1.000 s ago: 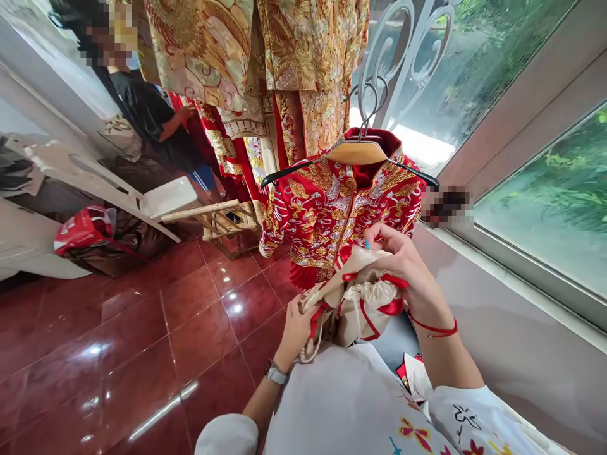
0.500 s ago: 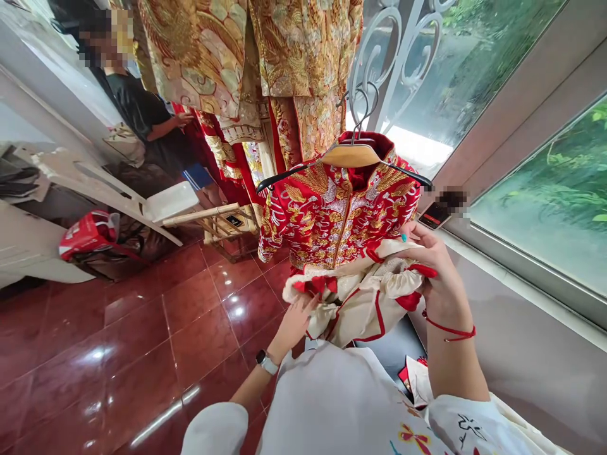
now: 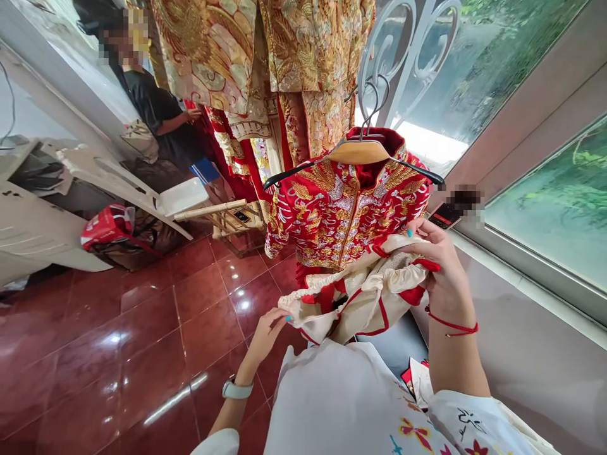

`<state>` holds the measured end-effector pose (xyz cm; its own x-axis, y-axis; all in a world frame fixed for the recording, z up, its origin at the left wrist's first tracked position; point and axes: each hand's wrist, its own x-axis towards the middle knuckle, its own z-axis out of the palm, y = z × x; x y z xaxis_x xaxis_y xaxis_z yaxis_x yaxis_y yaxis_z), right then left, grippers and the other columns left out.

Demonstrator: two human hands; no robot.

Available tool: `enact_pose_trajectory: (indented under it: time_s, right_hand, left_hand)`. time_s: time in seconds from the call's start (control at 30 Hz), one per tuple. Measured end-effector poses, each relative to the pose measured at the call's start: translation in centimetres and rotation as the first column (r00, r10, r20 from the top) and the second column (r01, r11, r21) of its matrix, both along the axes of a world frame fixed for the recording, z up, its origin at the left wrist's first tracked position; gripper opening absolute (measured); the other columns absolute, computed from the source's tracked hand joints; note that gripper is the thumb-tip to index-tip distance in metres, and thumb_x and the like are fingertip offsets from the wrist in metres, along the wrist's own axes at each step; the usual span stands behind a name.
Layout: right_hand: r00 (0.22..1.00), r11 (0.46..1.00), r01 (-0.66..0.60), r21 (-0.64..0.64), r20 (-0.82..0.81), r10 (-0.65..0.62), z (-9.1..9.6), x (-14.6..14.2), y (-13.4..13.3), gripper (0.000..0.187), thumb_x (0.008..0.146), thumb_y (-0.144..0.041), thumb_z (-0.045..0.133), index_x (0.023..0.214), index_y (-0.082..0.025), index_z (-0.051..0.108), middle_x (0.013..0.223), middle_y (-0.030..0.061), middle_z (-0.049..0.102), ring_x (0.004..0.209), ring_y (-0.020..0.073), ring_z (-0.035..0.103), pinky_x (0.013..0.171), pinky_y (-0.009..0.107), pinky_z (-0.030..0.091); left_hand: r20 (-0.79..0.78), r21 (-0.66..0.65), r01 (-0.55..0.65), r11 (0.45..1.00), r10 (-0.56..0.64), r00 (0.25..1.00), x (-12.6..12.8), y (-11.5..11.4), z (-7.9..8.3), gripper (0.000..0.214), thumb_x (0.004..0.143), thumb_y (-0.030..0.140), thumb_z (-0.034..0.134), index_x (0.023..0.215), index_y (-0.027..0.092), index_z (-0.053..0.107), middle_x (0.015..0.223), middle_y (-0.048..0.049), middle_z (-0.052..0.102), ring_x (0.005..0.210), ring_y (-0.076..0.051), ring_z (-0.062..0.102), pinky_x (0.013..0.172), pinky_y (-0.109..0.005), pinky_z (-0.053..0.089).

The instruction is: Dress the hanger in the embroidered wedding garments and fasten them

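A cream skirt (image 3: 365, 303) with red trim and a gathered elastic waistband is stretched between my hands. My left hand (image 3: 265, 333) pinches the left end of the waistband, with a watch on the wrist. At the other end, my right hand (image 3: 441, 256) grips the bunched cloth, thumb on top; a red cord circles that wrist. Just beyond hangs a red embroidered jacket (image 3: 348, 212) on a black and wooden hanger (image 3: 359, 151). The skirt covers the jacket's lower part.
Gold embroidered garments (image 3: 213, 57) hang behind the jacket. A person in dark clothes (image 3: 156, 107) stands at the back left. A bamboo stool (image 3: 232, 218), white chair (image 3: 183, 197) and red bag (image 3: 108, 226) are on the left. A window ledge (image 3: 531, 284) runs along the right.
My left hand has moved left and down from inside the bunched cloth to the waistband's end, pulling it out wider. The right hand keeps its grip. The view has shifted slightly.
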<state>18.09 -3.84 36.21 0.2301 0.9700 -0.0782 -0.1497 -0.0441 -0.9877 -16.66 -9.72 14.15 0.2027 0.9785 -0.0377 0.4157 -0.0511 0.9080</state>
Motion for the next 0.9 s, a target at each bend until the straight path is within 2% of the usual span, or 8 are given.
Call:
enact_pose_trajectory:
  time_s: [0.13,0.37,0.5,0.57,0.67,0.77,0.83,0.9]
  right_hand:
    - [0.998,1.000,-0.028,0.015,0.051,0.027,0.1,-0.1,-0.1,0.033,0.056,-0.020,0.073,0.077,-0.024,0.048,0.063,-0.0052,0.053,0.048,0.0117,0.047,0.044,0.025,0.035]
    - [0.999,1.000,-0.028,-0.004,0.023,0.028,0.2,-0.4,-0.3,0.034,0.056,-0.018,0.075,0.078,-0.024,0.049,0.064,-0.0047,0.055,0.051,0.0122,0.050,0.046,0.024,0.037]
    - [0.999,0.999,-0.032,-0.018,0.015,0.032,0.2,-0.5,-0.4,0.034,0.055,-0.017,0.074,0.077,-0.024,0.049,0.064,-0.0051,0.056,0.049,0.0113,0.049,0.045,0.024,0.036]
    - [0.999,0.999,-0.032,-0.019,0.015,0.032,0.1,-0.4,-0.3,0.034,0.055,-0.017,0.074,0.078,-0.024,0.050,0.064,-0.0050,0.057,0.049,0.0112,0.050,0.045,0.023,0.035]
    - [1.000,1.000,-0.024,0.008,0.018,0.023,-0.3,0.0,-0.2,0.032,0.057,-0.018,0.074,0.078,-0.024,0.050,0.066,-0.0041,0.059,0.052,0.0127,0.054,0.046,0.024,0.037]
    - [1.000,1.000,-0.003,0.024,0.025,0.003,-0.7,0.4,0.0,0.032,0.057,-0.018,0.073,0.078,-0.024,0.050,0.065,-0.0045,0.058,0.051,0.0127,0.053,0.045,0.024,0.037]
    - [1.000,1.000,0.000,0.017,0.024,-0.001,-0.7,0.6,0.2,0.033,0.055,-0.018,0.073,0.078,-0.024,0.050,0.064,-0.0049,0.056,0.050,0.0122,0.051,0.045,0.024,0.037]
    - [0.999,1.000,-0.013,0.006,0.034,0.013,-0.6,0.5,0.3,0.033,0.055,-0.018,0.073,0.077,-0.024,0.050,0.063,-0.0051,0.055,0.050,0.0118,0.049,0.045,0.024,0.037]
  left_hand:
    - [0.004,-0.009,-0.189,0.982,0.189,0.982,0.0,0.0,-0.4,0.025,0.092,0.040,0.056,0.100,0.019,0.069,0.093,-0.0048,0.069,0.086,-0.020,0.065,0.081,-0.033,0.053]
    - [-0.443,0.185,0.069,0.980,0.020,0.896,5.2,-2.6,-2.4,0.033,0.083,0.006,0.055,0.106,0.022,0.072,0.114,-0.0080,0.063,0.109,-0.025,0.057,0.097,-0.041,0.049]
    - [-0.634,0.154,-0.039,0.987,0.129,0.763,6.1,-2.6,-3.4,0.032,0.084,0.006,0.055,0.106,0.020,0.074,0.118,-0.0125,0.061,0.108,-0.029,0.055,0.094,-0.047,0.048]
    - [-0.545,0.124,-0.106,0.987,0.157,0.824,5.4,-1.7,-3.1,0.021,0.089,0.013,0.054,0.093,0.020,0.074,0.113,-0.0112,0.062,0.106,-0.027,0.055,0.096,-0.048,0.047]
    - [-0.101,-0.013,-0.127,0.992,0.125,0.987,2.6,-0.8,-1.6,0.022,0.094,0.034,0.053,0.088,0.021,0.070,0.113,-0.0096,0.066,0.106,-0.024,0.058,0.097,-0.044,0.049]
    - [0.362,-0.232,0.076,0.970,0.013,0.932,-1.7,-1.6,0.8,0.051,0.090,0.065,0.048,0.071,0.020,0.063,0.073,-0.0063,0.064,0.072,-0.019,0.060,0.075,-0.036,0.054]
    - [0.463,-0.397,0.367,0.842,-0.162,0.872,-4.2,-2.4,2.5,0.059,0.083,0.074,0.051,0.064,0.019,0.062,0.055,-0.0034,0.057,0.051,-0.016,0.052,0.055,-0.031,0.048]
    - [0.452,-0.494,0.561,0.664,-0.355,0.818,-5.0,-2.5,4.1,0.051,0.080,0.067,0.063,0.080,0.017,0.071,0.064,-0.0052,0.066,0.053,-0.016,0.057,0.051,-0.028,0.046]
